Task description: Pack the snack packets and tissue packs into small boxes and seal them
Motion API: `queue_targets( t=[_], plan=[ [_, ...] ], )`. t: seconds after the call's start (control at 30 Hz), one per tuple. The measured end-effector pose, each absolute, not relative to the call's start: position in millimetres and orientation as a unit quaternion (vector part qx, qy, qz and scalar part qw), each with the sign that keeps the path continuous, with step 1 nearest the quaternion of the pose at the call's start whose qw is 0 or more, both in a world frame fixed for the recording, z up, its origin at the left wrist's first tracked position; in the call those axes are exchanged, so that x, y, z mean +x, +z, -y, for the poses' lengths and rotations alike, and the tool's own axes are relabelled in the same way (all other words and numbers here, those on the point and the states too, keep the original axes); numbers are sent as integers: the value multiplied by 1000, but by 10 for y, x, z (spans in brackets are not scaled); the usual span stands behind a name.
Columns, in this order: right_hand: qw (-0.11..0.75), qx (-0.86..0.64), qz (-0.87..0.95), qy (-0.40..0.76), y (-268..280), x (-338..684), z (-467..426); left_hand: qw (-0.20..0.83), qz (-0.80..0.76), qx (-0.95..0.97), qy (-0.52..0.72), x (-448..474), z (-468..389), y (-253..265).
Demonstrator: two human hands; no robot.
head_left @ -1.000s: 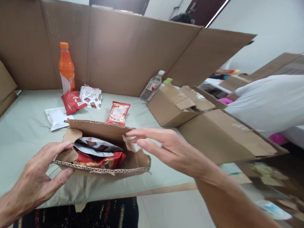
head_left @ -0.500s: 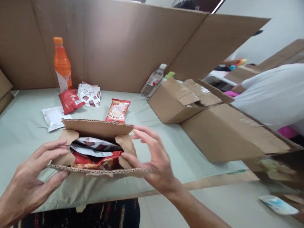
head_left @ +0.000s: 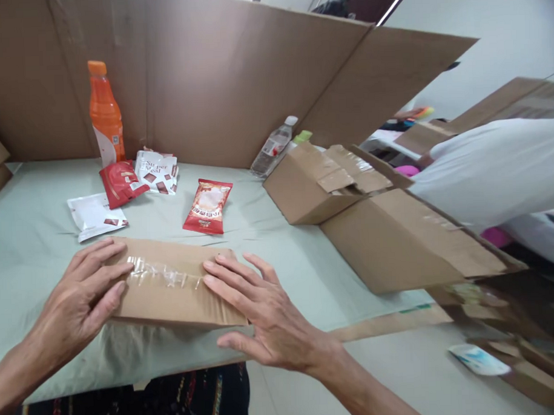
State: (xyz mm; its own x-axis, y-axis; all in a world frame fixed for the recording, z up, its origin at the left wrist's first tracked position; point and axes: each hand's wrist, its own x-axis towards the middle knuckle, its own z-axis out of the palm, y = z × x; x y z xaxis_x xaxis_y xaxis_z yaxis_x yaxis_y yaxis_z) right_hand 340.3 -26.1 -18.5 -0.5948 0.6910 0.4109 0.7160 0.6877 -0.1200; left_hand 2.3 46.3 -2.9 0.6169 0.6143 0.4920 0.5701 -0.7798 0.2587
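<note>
A small brown cardboard box (head_left: 171,296) lies at the table's front edge, a closed face with crinkled clear tape turned up. The packets that were inside it are hidden. My left hand (head_left: 83,299) rests on the box's left end, fingers stretched over the top. On the right end, my right hand (head_left: 257,311) lies with its fingers spread and its thumb apart, off the front edge. Just behind the box is a red and white snack packet (head_left: 208,207). A white packet (head_left: 98,215) sits behind its left end.
Behind stand an orange drink bottle (head_left: 106,116), a red packet (head_left: 120,182) and a white "Super Meal" packet (head_left: 157,172). A clear bottle (head_left: 275,146) leans by an open carton (head_left: 387,246). A cardboard wall (head_left: 236,76) closes the back. A person in white (head_left: 494,169) is at right.
The box's open top, with packets showing, is covered now by a taped cardboard face. Both my hands have moved from its sides to lie on top.
</note>
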Motion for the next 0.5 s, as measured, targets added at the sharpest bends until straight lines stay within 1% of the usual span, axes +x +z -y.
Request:
queue_targets(
  t=[0.1, 0.27, 0.37, 0.5],
  plan=[
    [181, -401, 898, -21, -103, 3390, 144, 49, -329, 891, 311, -24, -540, -68],
    [150, -364, 918, 51, 1, 3352, -205, 39, -343, 874, 341, -109, -608, -184],
    [164, -360, 917, 61, -8, 3374, -237, 35, -352, 864, 359, -88, -580, -245],
    [213, -367, 903, 66, -32, 3558, 73, 27, -334, 876, 346, 183, -474, -234]
  ],
)
